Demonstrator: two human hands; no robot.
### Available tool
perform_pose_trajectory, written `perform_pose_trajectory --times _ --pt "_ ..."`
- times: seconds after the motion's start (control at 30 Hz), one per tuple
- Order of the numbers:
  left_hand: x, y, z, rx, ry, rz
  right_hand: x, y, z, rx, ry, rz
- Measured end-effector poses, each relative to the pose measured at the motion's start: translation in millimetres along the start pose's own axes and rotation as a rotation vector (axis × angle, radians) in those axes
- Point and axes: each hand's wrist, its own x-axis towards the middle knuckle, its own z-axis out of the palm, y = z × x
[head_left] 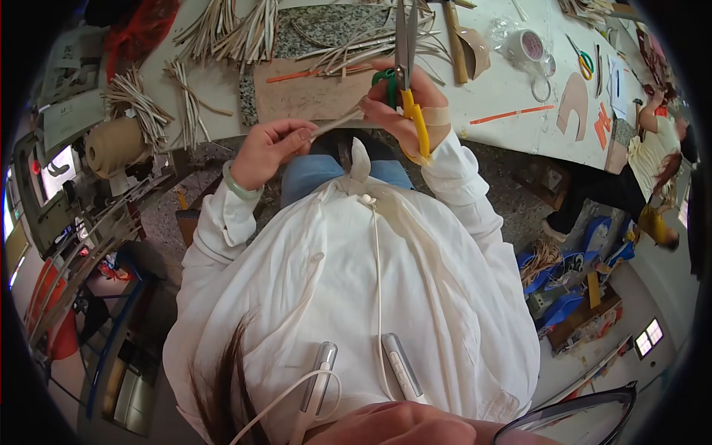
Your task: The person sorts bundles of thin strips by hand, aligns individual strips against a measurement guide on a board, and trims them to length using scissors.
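My left hand [265,152], with a pale bangle at its wrist, pinches one end of a thin pale strip [337,122]. The strip runs taut, or nearly so, across to the fingertips of my right hand [419,107]. That hand also holds a pair of scissors [406,52] with yellow and green handles, blades pointing up and away from me. Whether the blades are parted is hard to make out. Both hands are above my lap at the table's near edge. Just beyond them lies a tan leather sheet [304,93] with an orange strip [293,76] on it.
Bundles of pale strips [230,30] cover the table's back left. A hammer [455,44], a tape roll [528,46], other scissors [582,59] and an arch-shaped piece [572,107] lie to the right. A twine spool [115,147] stands left; another person [645,163] is at right.
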Motion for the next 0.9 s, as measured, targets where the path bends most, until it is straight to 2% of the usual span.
perform_pose_trajectory --times 0.13,0.33,0.47,0.6,0.9 --pt "-2 1 11 -0.023 0.044 0.014 -7 6 -13 -0.023 0.009 0.023" --pt "4 10 9 0.205 -0.02 -0.068 -6 18 -58 0.263 0.177 0.091" --pt "20 -1 -10 0.268 -0.065 -0.051 -10 31 -88 0.183 0.24 0.099" --pt "20 1 -6 0.329 -0.081 -0.174 -15 49 -97 0.18 0.204 0.217" --pt "38 -26 -92 0.561 0.047 -0.126 9 141 -117 0.137 0.418 0.361"
